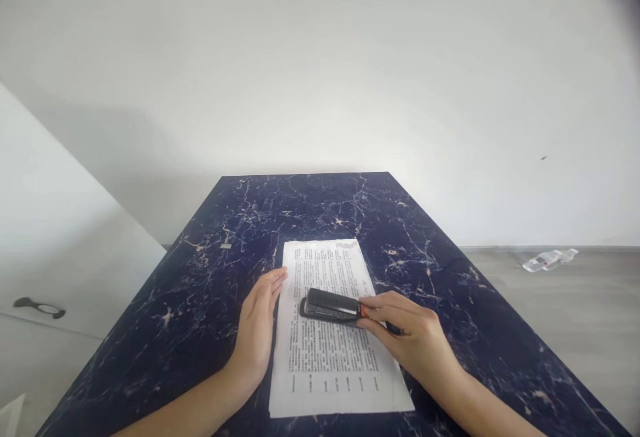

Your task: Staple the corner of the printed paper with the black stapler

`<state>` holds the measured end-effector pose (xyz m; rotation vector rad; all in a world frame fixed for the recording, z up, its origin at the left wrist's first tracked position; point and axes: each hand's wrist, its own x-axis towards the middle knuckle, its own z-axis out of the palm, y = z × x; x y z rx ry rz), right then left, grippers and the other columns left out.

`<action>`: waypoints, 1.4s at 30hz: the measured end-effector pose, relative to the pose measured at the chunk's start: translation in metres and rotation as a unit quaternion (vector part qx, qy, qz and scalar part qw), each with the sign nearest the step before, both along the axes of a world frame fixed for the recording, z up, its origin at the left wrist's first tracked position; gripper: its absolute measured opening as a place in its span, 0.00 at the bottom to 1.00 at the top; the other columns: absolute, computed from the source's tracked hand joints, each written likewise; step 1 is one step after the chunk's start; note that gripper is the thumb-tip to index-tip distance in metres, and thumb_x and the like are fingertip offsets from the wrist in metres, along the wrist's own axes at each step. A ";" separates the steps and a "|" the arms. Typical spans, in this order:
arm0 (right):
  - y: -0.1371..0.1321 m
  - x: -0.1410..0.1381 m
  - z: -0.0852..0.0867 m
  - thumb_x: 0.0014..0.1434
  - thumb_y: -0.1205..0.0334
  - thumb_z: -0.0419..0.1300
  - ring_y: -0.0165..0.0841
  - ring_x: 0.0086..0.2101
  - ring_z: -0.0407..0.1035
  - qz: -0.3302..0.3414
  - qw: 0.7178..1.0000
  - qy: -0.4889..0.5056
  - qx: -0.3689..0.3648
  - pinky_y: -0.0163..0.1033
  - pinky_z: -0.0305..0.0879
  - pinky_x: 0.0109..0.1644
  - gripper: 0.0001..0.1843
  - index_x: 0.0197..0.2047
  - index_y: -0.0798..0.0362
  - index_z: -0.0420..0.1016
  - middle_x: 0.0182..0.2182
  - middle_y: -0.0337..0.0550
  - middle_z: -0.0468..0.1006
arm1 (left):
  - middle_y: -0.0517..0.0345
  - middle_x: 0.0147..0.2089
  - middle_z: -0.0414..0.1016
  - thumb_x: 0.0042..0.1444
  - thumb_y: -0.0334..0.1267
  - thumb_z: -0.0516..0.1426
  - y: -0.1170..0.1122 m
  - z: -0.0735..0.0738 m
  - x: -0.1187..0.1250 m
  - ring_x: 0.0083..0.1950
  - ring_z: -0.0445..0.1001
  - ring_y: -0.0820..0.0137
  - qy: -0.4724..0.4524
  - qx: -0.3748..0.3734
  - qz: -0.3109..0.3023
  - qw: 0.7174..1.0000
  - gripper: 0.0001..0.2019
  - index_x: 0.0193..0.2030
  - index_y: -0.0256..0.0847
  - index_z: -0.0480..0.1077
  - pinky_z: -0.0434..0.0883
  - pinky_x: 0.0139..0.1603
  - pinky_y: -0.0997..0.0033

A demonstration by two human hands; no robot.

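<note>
The right hand holds the stapler toward the left hand.

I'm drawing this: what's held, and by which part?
The right hand holds the black stapler by its orange end; the left hand, at the paper, grips nothing.

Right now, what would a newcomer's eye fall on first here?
Probably the black stapler, gripped in the right hand over the white printed paper. Next, the dark blue, veined tabletop beneath the paper, and the left hand at the paper's left edge.
</note>
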<state>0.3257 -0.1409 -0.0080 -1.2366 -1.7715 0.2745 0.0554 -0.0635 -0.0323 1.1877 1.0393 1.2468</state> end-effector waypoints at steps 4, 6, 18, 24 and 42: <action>0.001 0.002 -0.004 0.63 0.66 0.67 0.41 0.40 0.81 0.001 1.000 0.015 -0.015 0.49 0.84 0.43 0.06 0.34 0.47 0.84 0.41 0.45 0.86 | 0.47 0.66 0.74 0.74 0.49 0.49 0.000 0.001 0.000 0.68 0.72 0.60 0.004 0.002 -0.005 1.000 0.20 0.60 0.43 0.74 0.68 0.73 0.49; 0.001 0.002 -0.006 0.64 0.65 0.67 0.41 0.40 0.81 0.003 1.000 0.017 -0.012 0.49 0.84 0.43 0.06 0.34 0.48 0.84 0.40 0.46 0.86 | 0.47 0.67 0.73 0.74 0.50 0.49 -0.001 0.002 0.000 0.69 0.72 0.60 -0.001 -0.013 -0.004 1.000 0.20 0.60 0.43 0.74 0.67 0.73 0.50; 0.002 0.002 -0.007 0.63 0.64 0.68 0.40 0.40 0.81 0.004 1.000 0.005 0.001 0.46 0.85 0.43 0.07 0.31 0.48 0.83 0.40 0.45 0.85 | 0.48 0.63 0.76 0.69 0.51 0.55 -0.002 0.008 0.006 0.68 0.71 0.59 -0.085 -0.062 0.025 0.994 0.19 0.55 0.42 0.78 0.63 0.75 0.55; 0.003 0.005 -0.011 0.63 0.64 0.68 0.40 0.40 0.81 0.005 1.000 0.002 0.000 0.47 0.85 0.43 0.08 0.31 0.48 0.82 0.41 0.46 0.85 | 0.49 0.62 0.77 0.70 0.51 0.55 -0.003 0.010 0.007 0.68 0.72 0.59 -0.083 -0.066 0.027 0.994 0.18 0.54 0.43 0.78 0.64 0.74 0.56; 0.006 0.001 -0.006 0.60 0.56 0.71 0.46 0.52 0.78 -0.010 0.989 -0.104 -0.104 0.52 0.81 0.53 0.33 0.67 0.42 0.71 0.55 0.47 0.81 | 0.50 0.63 0.76 0.70 0.55 0.54 -0.005 0.007 0.006 0.68 0.71 0.58 -0.034 -0.041 0.011 0.999 0.20 0.55 0.45 0.77 0.64 0.73 0.55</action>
